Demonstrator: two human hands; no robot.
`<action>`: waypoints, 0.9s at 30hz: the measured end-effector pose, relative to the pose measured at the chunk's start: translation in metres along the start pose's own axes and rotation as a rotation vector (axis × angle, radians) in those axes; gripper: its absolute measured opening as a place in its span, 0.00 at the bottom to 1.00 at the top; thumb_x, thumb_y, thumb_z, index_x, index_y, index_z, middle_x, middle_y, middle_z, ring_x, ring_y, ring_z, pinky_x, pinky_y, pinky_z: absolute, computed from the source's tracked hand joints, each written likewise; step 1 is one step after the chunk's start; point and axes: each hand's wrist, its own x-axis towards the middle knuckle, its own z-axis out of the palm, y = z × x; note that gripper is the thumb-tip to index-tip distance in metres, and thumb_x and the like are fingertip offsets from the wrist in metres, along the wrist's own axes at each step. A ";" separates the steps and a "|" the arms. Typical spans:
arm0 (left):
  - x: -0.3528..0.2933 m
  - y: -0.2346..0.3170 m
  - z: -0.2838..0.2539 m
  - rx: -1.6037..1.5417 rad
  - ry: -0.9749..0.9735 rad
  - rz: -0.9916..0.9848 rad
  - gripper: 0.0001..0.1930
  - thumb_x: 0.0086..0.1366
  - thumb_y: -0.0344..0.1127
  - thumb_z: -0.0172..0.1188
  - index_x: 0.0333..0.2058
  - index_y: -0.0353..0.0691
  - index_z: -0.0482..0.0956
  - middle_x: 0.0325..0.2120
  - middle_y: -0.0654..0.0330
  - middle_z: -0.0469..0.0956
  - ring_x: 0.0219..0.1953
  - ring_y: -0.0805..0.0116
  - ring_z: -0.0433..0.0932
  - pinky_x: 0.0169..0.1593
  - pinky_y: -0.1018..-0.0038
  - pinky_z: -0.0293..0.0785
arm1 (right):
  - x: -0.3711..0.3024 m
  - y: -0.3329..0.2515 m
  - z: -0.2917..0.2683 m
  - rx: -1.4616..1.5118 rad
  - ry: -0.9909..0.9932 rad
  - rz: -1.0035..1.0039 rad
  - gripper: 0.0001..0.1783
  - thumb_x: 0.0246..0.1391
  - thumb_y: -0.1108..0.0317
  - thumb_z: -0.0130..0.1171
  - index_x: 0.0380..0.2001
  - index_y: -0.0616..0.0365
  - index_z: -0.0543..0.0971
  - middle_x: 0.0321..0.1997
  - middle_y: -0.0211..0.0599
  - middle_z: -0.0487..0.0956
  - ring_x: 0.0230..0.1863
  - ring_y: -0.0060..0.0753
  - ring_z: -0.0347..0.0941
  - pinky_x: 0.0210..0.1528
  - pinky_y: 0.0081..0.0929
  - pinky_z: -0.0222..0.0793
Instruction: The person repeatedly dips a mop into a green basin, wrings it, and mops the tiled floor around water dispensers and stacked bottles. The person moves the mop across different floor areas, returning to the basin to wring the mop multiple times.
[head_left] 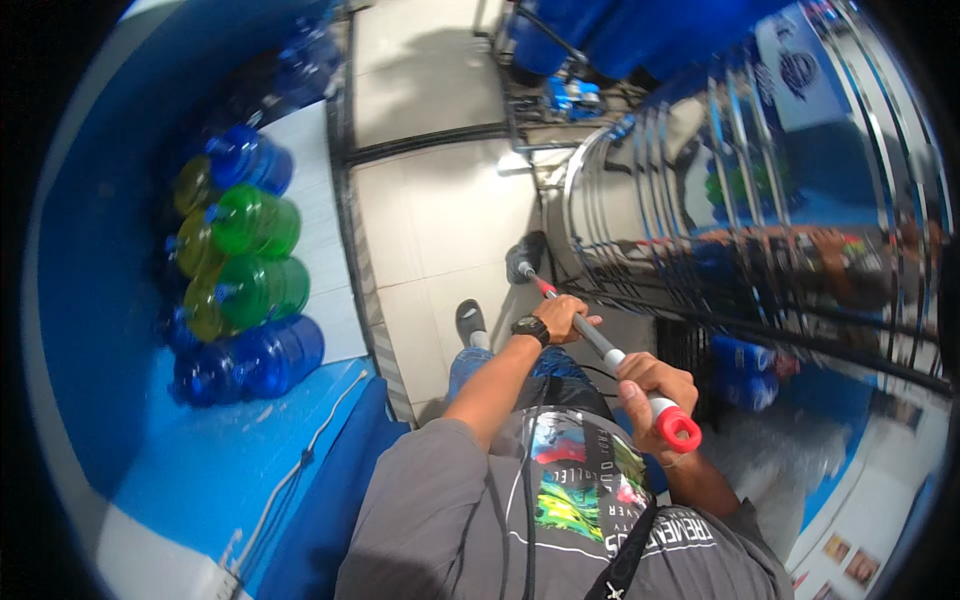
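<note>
A grey pole (598,340) with white and red parts slants across in front of my body. My left hand (562,318), wearing a black watch (532,328), is closed round its middle. My right hand (655,388) grips the upper part, just below a red loop (678,430) at the near end. The pole's lower part runs down to a white joint beside my dark shoe (524,256); whatever is fitted at the far end cannot be made out.
Blue and green water jugs (258,222) are stacked on their sides along the left wall. A large shiny steel tank (650,190) stands at the right. A dark metal rail (430,142) crosses the tiled floor (430,220). A cable (300,465) lies on the blue ledge at left.
</note>
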 end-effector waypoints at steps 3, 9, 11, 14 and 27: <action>-0.026 -0.003 -0.037 0.066 -0.028 -0.113 0.25 0.78 0.55 0.61 0.28 0.40 0.84 0.33 0.49 0.86 0.43 0.42 0.85 0.47 0.47 0.80 | 0.009 -0.001 0.019 0.118 -0.039 -0.058 0.12 0.62 0.80 0.66 0.25 0.61 0.75 0.24 0.40 0.80 0.26 0.36 0.75 0.40 0.38 0.76; -0.082 -0.033 -0.085 0.121 0.303 -0.194 0.22 0.76 0.50 0.62 0.27 0.40 0.84 0.33 0.49 0.86 0.40 0.41 0.86 0.47 0.46 0.82 | 0.040 0.009 0.047 0.346 -0.243 -0.118 0.15 0.62 0.77 0.68 0.24 0.59 0.73 0.24 0.39 0.77 0.26 0.40 0.74 0.38 0.41 0.76; -0.093 -0.047 -0.097 0.153 0.366 -0.285 0.22 0.75 0.50 0.64 0.27 0.39 0.84 0.33 0.48 0.86 0.39 0.40 0.86 0.45 0.45 0.82 | 0.052 0.020 0.056 0.377 -0.314 -0.139 0.16 0.63 0.77 0.68 0.23 0.59 0.72 0.23 0.40 0.77 0.25 0.40 0.74 0.37 0.41 0.76; -0.102 -0.070 -0.113 0.152 0.472 -0.383 0.22 0.74 0.49 0.64 0.27 0.37 0.84 0.34 0.47 0.86 0.39 0.40 0.86 0.45 0.46 0.82 | 0.069 0.044 0.072 0.476 -0.373 -0.170 0.19 0.64 0.77 0.68 0.22 0.58 0.70 0.22 0.40 0.75 0.25 0.40 0.73 0.36 0.42 0.75; -0.060 -0.099 -0.188 0.046 0.904 -0.767 0.18 0.76 0.50 0.64 0.38 0.39 0.85 0.43 0.48 0.85 0.48 0.40 0.84 0.53 0.50 0.80 | 0.214 0.085 0.119 0.551 -0.718 -0.254 0.19 0.66 0.74 0.65 0.23 0.56 0.68 0.20 0.37 0.73 0.22 0.37 0.70 0.35 0.40 0.73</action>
